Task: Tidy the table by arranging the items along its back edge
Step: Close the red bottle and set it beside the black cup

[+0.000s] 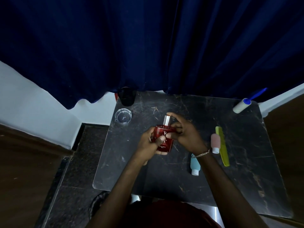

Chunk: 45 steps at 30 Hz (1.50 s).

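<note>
Centrally, above the surface point(181, 181), both hands grip the red bottle point(162, 140): the left hand point(148, 143) wraps its body, the right hand point(185, 134) pinches its silver cap point(167, 120). Comb point(222, 145) and two tubes lie to the right.

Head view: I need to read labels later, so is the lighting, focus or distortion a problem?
Head view: dim overall; perfume bottle label only partly legible between the left hand and right hand; wide-angle bending curves the table edges.
</note>
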Motion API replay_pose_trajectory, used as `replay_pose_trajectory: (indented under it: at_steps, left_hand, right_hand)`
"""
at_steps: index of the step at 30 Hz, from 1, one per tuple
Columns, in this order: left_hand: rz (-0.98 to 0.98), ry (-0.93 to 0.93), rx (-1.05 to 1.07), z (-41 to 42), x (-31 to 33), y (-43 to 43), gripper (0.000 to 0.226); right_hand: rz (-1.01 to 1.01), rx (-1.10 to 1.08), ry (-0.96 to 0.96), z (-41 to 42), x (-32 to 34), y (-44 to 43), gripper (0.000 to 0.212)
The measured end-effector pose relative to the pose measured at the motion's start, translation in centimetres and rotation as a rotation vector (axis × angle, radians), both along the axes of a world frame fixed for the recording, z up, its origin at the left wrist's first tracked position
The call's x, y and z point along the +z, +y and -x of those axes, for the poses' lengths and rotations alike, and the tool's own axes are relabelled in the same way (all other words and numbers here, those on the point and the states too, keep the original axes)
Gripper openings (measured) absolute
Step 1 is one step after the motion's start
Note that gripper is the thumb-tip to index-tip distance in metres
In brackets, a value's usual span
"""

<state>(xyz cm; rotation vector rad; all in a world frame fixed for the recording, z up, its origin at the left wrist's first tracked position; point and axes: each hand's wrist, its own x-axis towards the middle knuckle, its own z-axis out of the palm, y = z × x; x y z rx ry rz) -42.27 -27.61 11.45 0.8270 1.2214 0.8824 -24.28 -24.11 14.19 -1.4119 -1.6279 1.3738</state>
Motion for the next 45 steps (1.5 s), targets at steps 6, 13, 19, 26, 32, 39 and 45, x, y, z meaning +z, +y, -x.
replay_pose_trajectory:
  at_steps: [6, 13, 19, 26, 32, 39, 45]
  left_hand:
    - [0.001, -0.035, 0.039, 2.1, -1.0, 0.5, 0.029]
    - [-0.029, -0.015, 0.099, 3.8, -2.6, 1.4, 0.03]
    - [-0.136, 0.138, 0.125, 4.2, -4.8, 2.9, 0.031]
    - [-0.212, 0.377, 0.103, 4.6, -8.0, 7.9, 0.048]
    - [-0.195, 0.525, 0.039, 4.8, -9.3, 14.7, 0.053]
    - [-0.173, 0.513, -0.045, 5.7, -12.4, 20.2, 0.061]
    - [-0.15, 0.484, -0.054, 6.2, -15.0, 22.8, 0.064]
  right_hand:
    - [0.014, -0.023, 0.029, 2.0, -1.3, -0.5, 0.079]
    - [0.079, -0.09, -0.031, 4.3, -4.2, -1.3, 0.047]
    - [0.122, -0.121, -0.054, 5.3, -5.8, 0.9, 0.043]
    - [0.002, -0.154, -0.208, 7.3, -8.9, 6.2, 0.042]
    - [-0.05, -0.224, -0.323, 9.2, -11.5, 13.0, 0.047]
    - [-0.059, -0.252, -0.333, 10.4, -15.3, 18.3, 0.04]
    - [-0.062, -0.239, -0.329, 10.6, -18.6, 20.9, 0.037]
